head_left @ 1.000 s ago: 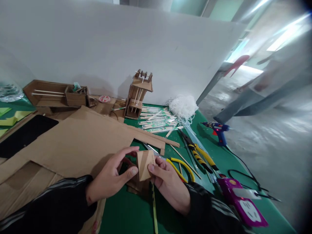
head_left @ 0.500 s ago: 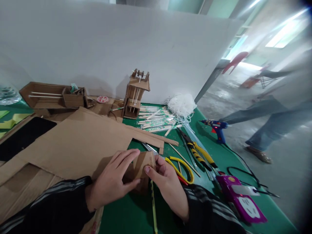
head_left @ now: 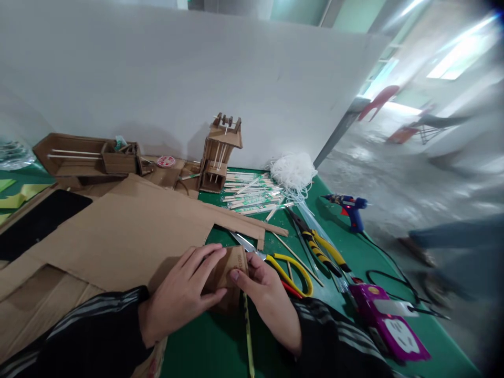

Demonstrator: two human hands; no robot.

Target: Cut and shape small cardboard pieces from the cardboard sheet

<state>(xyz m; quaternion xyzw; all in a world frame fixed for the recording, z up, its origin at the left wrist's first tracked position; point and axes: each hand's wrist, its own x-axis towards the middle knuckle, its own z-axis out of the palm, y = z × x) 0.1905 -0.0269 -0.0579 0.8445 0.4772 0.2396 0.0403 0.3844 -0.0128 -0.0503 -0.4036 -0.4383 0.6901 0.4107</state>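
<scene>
A small folded cardboard piece [head_left: 236,258] with printed letters is held between both hands above the green table. My left hand [head_left: 189,289] grips its left side, thumb below and fingers over the top. My right hand [head_left: 265,289] pinches its right edge, with the thumb on the printed face. Below the piece, a thin yellow marked strip [head_left: 248,336] runs toward the front of the table. Scissors with yellow handles [head_left: 293,265] lie just beyond my right hand. To the left rests a large flat cardboard sheet [head_left: 137,231].
Bundled wrapped sticks [head_left: 252,191], white tangled string [head_left: 293,170] and a cardboard tower [head_left: 220,152] stand at the back. Pliers [head_left: 318,244], a blue glue gun [head_left: 350,206] and a purple power strip [head_left: 394,323] lie right. A cardboard box [head_left: 79,155] is back left. A person's leg [head_left: 452,239] shows beyond.
The cardboard piece has shifted slightly left and turned a little, with my right hand moving along. The person's legs beyond the table have moved to the right.
</scene>
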